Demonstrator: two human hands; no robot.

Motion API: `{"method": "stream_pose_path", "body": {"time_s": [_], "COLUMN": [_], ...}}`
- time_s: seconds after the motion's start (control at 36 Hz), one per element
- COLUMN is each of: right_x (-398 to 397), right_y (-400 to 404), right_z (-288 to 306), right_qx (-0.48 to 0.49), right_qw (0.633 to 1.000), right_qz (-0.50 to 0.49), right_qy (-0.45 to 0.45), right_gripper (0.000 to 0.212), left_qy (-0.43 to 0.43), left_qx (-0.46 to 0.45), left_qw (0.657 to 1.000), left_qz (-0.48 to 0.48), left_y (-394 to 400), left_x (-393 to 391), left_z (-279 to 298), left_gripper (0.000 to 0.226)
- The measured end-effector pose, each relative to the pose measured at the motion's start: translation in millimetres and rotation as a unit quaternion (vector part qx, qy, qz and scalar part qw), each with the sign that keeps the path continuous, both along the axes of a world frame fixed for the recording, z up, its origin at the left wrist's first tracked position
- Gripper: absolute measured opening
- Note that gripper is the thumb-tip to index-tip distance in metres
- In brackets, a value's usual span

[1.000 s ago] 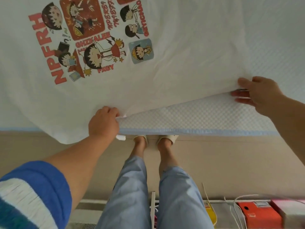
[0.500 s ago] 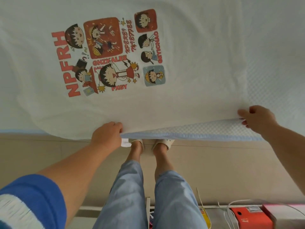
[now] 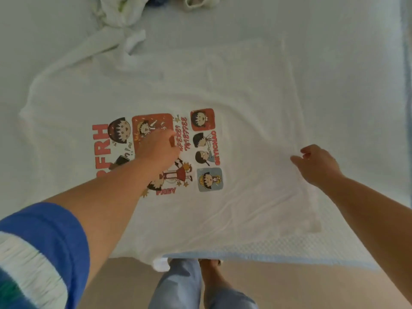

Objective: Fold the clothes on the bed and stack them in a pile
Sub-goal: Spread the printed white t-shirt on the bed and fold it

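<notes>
Two hands work over one white T-shirt [image 3: 234, 90], spread print-up across the bed [image 3: 334, 41], its hem hanging just over the near edge. Left hand [image 3: 157, 146] sits over the cartoon print; fingers loosely curled and holding nothing, though I cannot tell whether it touches the cloth. Right hand [image 3: 316, 163] reaches to the shirt's right side, fingers loosely bent, gripping nothing, probably smoothing before a fold. Unfolded clothes [image 3: 124, 12] lie bunched at the far edge. No containers show.
</notes>
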State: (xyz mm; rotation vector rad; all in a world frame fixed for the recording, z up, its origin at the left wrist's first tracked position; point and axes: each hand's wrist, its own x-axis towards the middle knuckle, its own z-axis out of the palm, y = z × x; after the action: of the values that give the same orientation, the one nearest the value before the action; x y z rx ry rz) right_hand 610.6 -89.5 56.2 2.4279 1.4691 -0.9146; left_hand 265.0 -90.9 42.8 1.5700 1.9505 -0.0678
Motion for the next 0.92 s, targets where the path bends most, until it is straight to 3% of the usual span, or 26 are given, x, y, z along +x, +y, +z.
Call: {"method": "stream_pose_path", "body": {"time_s": [0.06, 0.19, 0.28, 0.36, 0.42, 0.58, 0.81, 0.92], "right_x": [-9.8, -47.8, -72.7, -85.5, -85.1, -77.7, -84.2, -82.3], "right_y": [24.7, 80.7, 111.6, 141.3, 157.3, 205.5, 276.0, 301.9], "right_z": [-2.3, -15.4, -29.6, -46.3, -55.6, -64.9, -61.3, -64.0], "right_qx": [0.012, 0.053, 0.113, 0.096, 0.068, 0.125, 0.190, 0.185], "right_qw": [1.000, 0.991, 0.968, 0.959, 0.967, 0.976, 0.978, 0.982], "right_qz": [0.016, 0.122, 0.221, 0.262, 0.240, 0.172, 0.062, -0.035], "right_qy": [-0.001, -0.027, -0.032, -0.044, -0.043, -0.046, -0.060, -0.023], "right_gripper": [0.045, 0.052, 0.059, 0.061, 0.060, 0.042, 0.059, 0.053], "left_qy": [0.012, 0.025, 0.031, 0.035, 0.039, 0.101, 0.177, 0.199], "left_qx": [0.013, -0.012, 0.034, 0.096, 0.120, 0.145, 0.166, 0.152], "left_qw": [1.000, 0.999, 0.999, 0.995, 0.992, 0.984, 0.970, 0.968], "left_qz": [-0.015, -0.025, -0.028, -0.010, -0.001, 0.008, -0.002, -0.020], "left_y": [29.6, 77.5, 97.6, 117.2, 128.6, 170.0, 203.8, 217.1], "left_x": [-10.5, -38.7, -52.4, -60.6, -65.9, -94.6, -123.1, -129.4], "left_z": [-6.4, -26.1, -40.3, -49.5, -54.0, -57.8, -51.5, -50.3], "left_gripper": [0.032, 0.054, 0.056, 0.054, 0.054, 0.052, 0.049, 0.047]}}
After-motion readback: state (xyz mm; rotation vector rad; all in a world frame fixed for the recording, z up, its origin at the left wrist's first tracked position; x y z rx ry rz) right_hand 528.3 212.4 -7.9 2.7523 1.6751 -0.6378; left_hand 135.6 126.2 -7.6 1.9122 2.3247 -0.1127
